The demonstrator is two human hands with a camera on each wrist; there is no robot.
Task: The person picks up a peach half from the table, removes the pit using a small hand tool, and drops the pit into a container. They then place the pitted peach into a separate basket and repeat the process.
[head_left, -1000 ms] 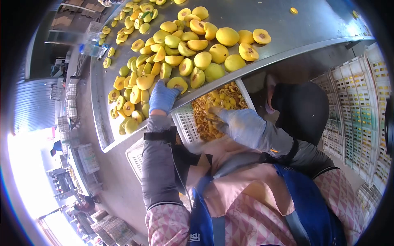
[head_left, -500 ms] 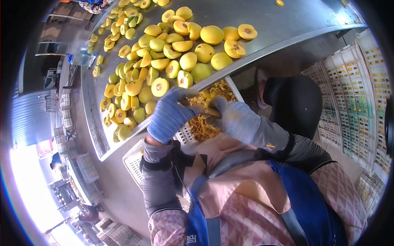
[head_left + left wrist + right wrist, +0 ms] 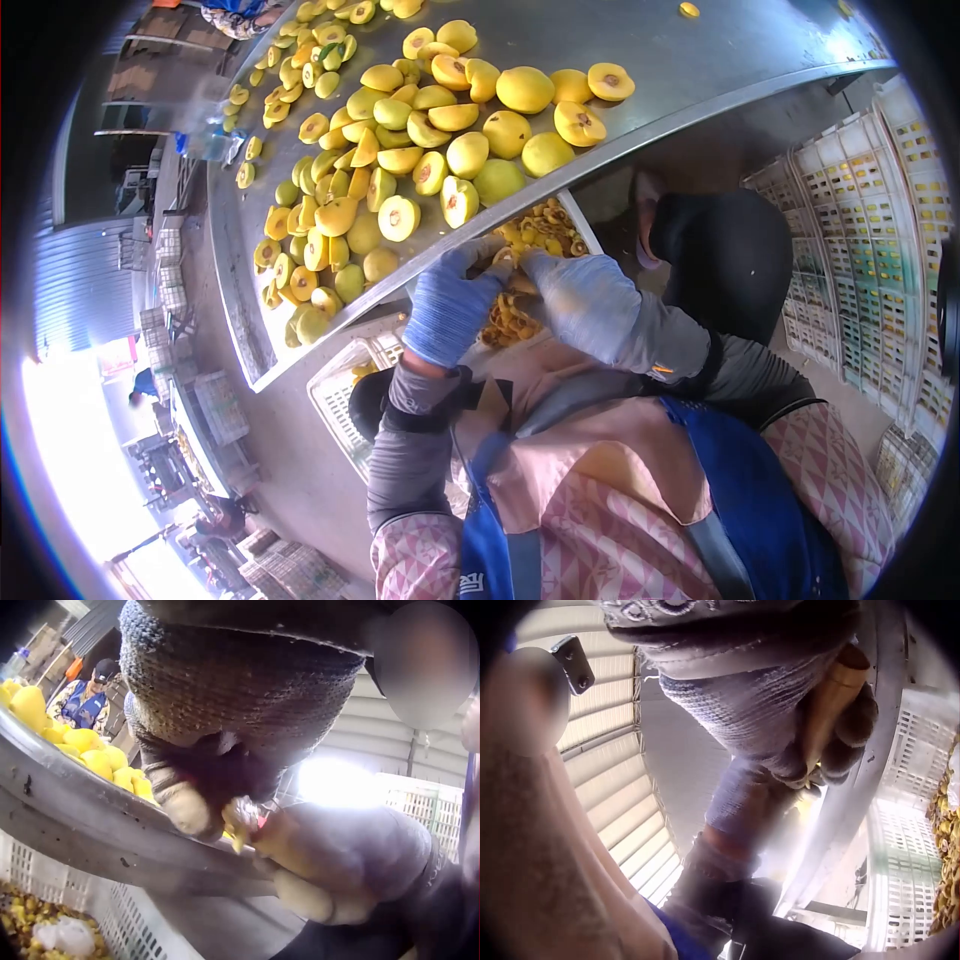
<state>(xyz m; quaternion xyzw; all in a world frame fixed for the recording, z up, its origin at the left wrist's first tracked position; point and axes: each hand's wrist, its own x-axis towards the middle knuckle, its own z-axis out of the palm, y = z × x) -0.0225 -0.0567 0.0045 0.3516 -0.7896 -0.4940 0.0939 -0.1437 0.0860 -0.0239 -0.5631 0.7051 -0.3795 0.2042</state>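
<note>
My gloved left hand (image 3: pixel 450 312) and gloved right hand (image 3: pixel 590 305) meet over the scrap crate, close to the steel table's edge. A small piece of yellow peach (image 3: pixel 238 829) shows at the left fingertips, mostly covered by the fingers. The right hand grips a tool by its wooden handle (image 3: pixel 836 694); its working end is hidden at the fruit. Below, the crate (image 3: pixel 580 220) holds peach pits and trimmings (image 3: pixel 540 230). A heap of cut yellow peaches (image 3: pixel 400 160) lies on the table just beyond the hands.
The steel table (image 3: pixel 720 90) runs along the front, with a raised rim. Tall white crates (image 3: pixel 850 240) stand at right; another white crate (image 3: pixel 335 400) sits low at left. Another person (image 3: pixel 82 705) is across the table.
My left hand has come from the peaches on the table to meet the right hand over the crate. Both hands have since shifted slightly, staying together at the fruit.
</note>
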